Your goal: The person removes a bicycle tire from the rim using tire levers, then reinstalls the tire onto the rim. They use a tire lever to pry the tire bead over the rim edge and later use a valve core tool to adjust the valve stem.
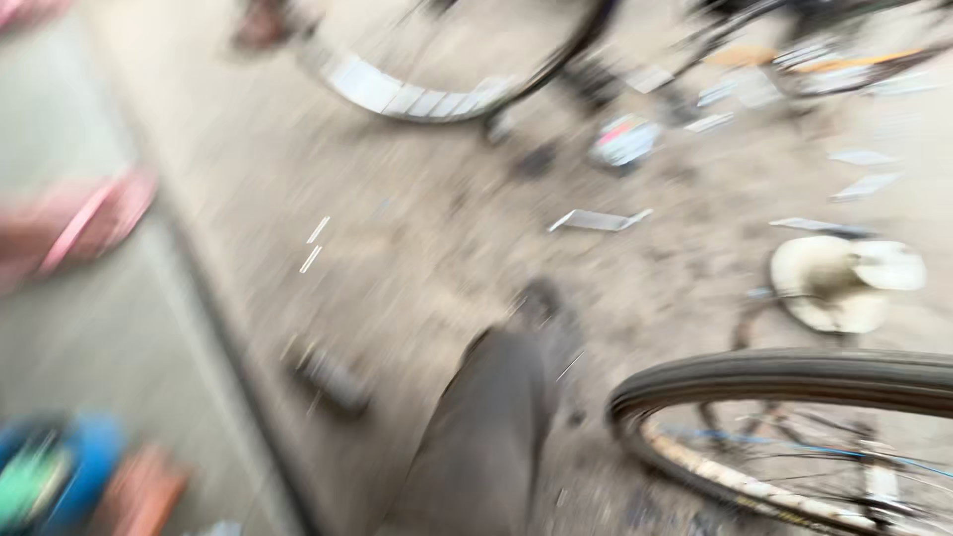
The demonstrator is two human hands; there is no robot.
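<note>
The view is strongly motion-blurred. Neither of my hands shows in the frame. My own leg in grey trousers (486, 437) stretches forward from the bottom edge, ending in a dark shoe (541, 303) on the dusty ground. A bicycle wheel with a dark tyre (784, 382) and a worn rim lies at the lower right, close beside the leg. Another wheel rim (417, 97) stands at the top centre.
Small metal pieces (596, 220) and scraps are scattered on the dirt floor (397, 199). A pale round container (839, 281) sits at the right. A dark cylindrical part (333, 382) lies left of my leg. Pink sandals (84, 223) and blue-orange objects (69, 476) rest on the left slab.
</note>
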